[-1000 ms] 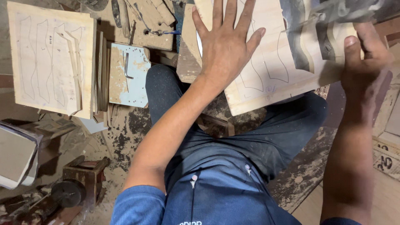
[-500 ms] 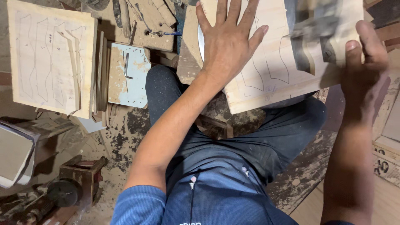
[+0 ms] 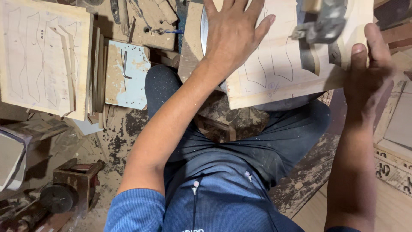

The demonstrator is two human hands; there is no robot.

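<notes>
Keep the left hand pressed flat, fingers spread and open, on the pale plywood panel with pencilled curved outlines resting across the knees, clear of the grey saw head, while the right hand, its grip closed on the panel's right edge, feeds steadily along the line.

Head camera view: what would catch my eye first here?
Probably the left hand, spread flat on a pale plywood board drawn with curved outlines, top centre. The right hand grips the board's right edge, beside a blurred grey power tool cutting into it. Far left lies a similar marked board.
</notes>
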